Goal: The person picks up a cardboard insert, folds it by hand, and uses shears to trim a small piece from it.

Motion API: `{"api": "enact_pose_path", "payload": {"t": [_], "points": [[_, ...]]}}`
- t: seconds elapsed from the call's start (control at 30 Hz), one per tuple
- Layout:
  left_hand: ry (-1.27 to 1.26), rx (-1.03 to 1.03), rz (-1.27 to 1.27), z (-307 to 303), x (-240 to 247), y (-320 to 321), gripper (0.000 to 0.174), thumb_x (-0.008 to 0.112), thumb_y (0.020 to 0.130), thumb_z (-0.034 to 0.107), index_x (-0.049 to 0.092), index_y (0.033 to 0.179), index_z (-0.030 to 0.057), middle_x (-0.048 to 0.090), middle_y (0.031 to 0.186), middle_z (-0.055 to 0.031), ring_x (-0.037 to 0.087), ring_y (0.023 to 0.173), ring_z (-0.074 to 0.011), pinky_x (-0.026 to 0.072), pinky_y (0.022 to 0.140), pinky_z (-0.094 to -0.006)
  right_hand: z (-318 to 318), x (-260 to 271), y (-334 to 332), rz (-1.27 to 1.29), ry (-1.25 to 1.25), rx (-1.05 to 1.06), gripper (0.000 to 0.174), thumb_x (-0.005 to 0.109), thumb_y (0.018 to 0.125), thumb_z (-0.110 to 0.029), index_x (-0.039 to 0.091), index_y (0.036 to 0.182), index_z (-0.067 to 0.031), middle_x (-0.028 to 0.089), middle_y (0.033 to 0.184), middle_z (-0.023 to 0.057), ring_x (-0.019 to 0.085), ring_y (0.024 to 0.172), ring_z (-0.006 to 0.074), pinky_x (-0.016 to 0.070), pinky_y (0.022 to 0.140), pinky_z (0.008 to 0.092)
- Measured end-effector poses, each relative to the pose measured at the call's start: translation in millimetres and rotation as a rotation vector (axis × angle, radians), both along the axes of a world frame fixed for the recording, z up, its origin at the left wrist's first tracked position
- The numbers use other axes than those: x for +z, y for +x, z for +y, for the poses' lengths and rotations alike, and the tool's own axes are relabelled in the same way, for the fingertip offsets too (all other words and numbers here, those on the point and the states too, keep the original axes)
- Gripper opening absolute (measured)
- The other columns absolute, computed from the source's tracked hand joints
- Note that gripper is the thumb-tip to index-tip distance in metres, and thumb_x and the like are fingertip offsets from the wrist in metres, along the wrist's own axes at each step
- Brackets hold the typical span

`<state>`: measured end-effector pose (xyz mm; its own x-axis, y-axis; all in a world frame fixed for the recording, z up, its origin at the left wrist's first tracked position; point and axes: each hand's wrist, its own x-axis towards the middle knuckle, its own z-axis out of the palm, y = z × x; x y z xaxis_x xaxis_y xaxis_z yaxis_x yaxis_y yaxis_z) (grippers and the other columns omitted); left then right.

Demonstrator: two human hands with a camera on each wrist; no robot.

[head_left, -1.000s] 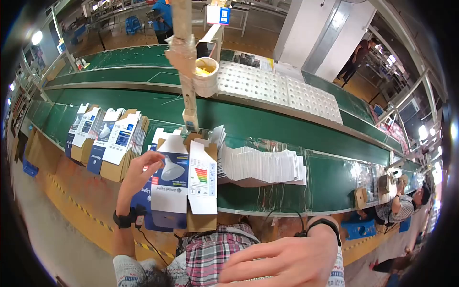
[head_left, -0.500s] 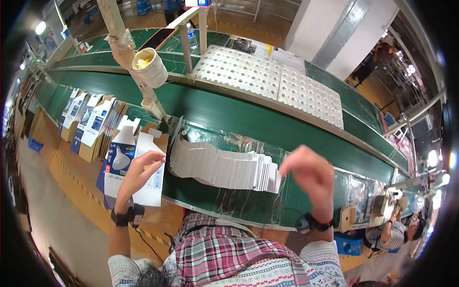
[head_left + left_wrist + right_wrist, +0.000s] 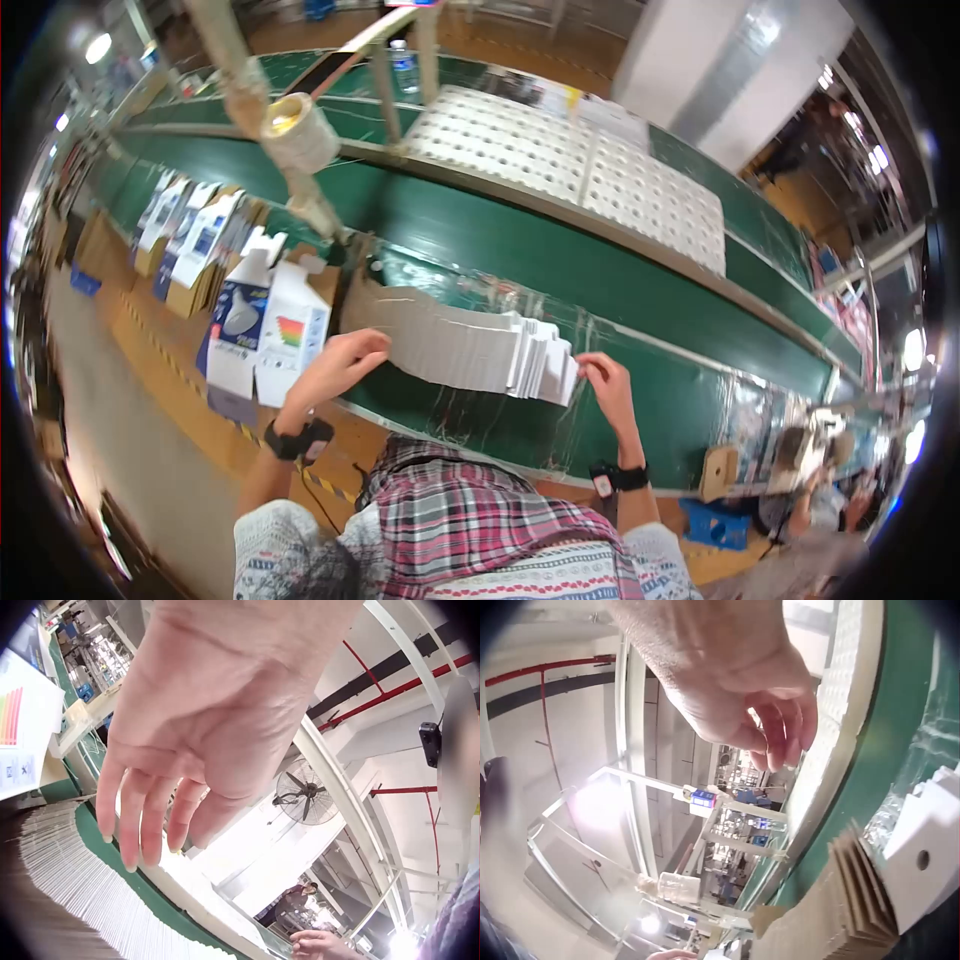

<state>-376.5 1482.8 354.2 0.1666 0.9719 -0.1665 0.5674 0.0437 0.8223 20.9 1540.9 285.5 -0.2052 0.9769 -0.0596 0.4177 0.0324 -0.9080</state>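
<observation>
A long row of thin flat cardboard pieces (image 3: 455,345) stands on edge along the green conveyor belt, with bright white ones at its right end. My left hand (image 3: 340,368) is by the near left side of this row, its fingers loosely bent; in the left wrist view the hand (image 3: 202,742) holds nothing. At the row's right end is my right hand (image 3: 610,395), fingertips right at the last white piece. In the right wrist view its fingers are relaxed with nothing between them, and a white piece with a round hole (image 3: 922,862) shows below.
Flat printed light-bulb boxes (image 3: 240,320) lean at the left, with more stacks (image 3: 200,240) beyond. White trays with holes (image 3: 500,140) lie along the far belt. A post bears a white cup (image 3: 300,135). Another person sits at the far right near a blue stool (image 3: 715,525).
The right hand swung from close to the camera down to the row's right end. My left hand moved right, from the light-bulb boxes to the row's near side. The head view turned.
</observation>
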Motion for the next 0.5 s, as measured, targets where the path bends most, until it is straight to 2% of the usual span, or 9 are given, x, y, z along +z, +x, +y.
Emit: {"api": "enact_pose_path", "payload": {"t": [0.07,0.2,0.33,0.37,0.43,0.5], "points": [[0.017,-0.028,-0.001,-0.1,-5.1,4.7,0.022,0.054,0.084,0.013,0.055,0.101,-0.0009,0.061,0.091,-0.0124,0.060,0.081,-0.0207,0.0469,0.071,-0.0286,-5.0,7.8,-7.7,-0.029,-0.015,0.049,0.016,0.047,0.083,-0.004,0.060,0.091,0.0017,0.061,0.074,0.0067,0.059,0.070,0.0108,0.0451,0.065,0.0219],[0.051,-0.103,-0.042,-10.9,-12.5,3.8,0.022,0.056,0.082,0.013,0.055,0.099,-0.0016,0.061,0.086,-0.0130,0.060,0.079,-0.0235,0.0472,0.069,-0.0299,-17.5,8.5,-17.1,-0.055,-0.050,0.079,0.017,0.047,0.083,-0.004,0.060,0.092,0.0010,0.060,0.074,0.0064,0.058,0.071,0.0107,0.0451,0.065,0.0223],[0.080,-0.065,0.112,-30.3,-6.1,-33.2,0.022,0.058,0.080,0.011,0.055,0.098,-0.0004,0.060,0.090,-0.0133,0.059,0.081,-0.0259,0.0463,0.072,-0.0313,-36.7,17.1,-50.2,-0.049,-0.053,0.036,0.017,0.047,0.083,-0.005,0.060,0.093,0.0004,0.060,0.075,0.0060,0.058,0.072,0.0105,0.0452,0.067,0.0227],[0.143,-0.002,0.091,-34.4,-5.1,-51.2,0.022,0.059,0.079,0.011,0.055,0.098,-0.0001,0.060,0.089,-0.0129,0.058,0.084,-0.0255,0.0453,0.075,-0.0315,-42.9,16.8,-59.4,-0.022,-0.090,0.041,0.018,0.047,0.083,-0.005,0.060,0.093,0.0004,0.060,0.075,0.0060,0.058,0.072,0.0106,0.0453,0.068,0.0228],[0.285,0.255,0.146,-46.5,0.1,-92.0,0.026,0.060,0.078,0.010,0.054,0.101,-0.0003,0.058,0.091,-0.0132,0.056,0.089,-0.0260,0.0424,0.080,-0.0316,-46.5,11.9,-81.1,0.034,-0.147,0.070,0.018,0.047,0.084,-0.006,0.060,0.094,0.0004,0.061,0.076,0.0060,0.058,0.073,0.0107,0.0454,0.068,0.0231],[0.457,0.434,0.359,-55.4,-7.9,-142.4,0.036,0.062,0.077,0.012,0.050,0.108,-0.0005,0.053,0.100,-0.0147,0.050,0.097,-0.0279,0.0391,0.085,-0.0328,-46.0,1.8,-106.4,0.115,-0.193,0.151,0.019,0.047,0.084,-0.007,0.059,0.097,0.0005,0.061,0.077,0.0061,0.059,0.075,0.0114,0.0461,0.070,0.0233]]}}
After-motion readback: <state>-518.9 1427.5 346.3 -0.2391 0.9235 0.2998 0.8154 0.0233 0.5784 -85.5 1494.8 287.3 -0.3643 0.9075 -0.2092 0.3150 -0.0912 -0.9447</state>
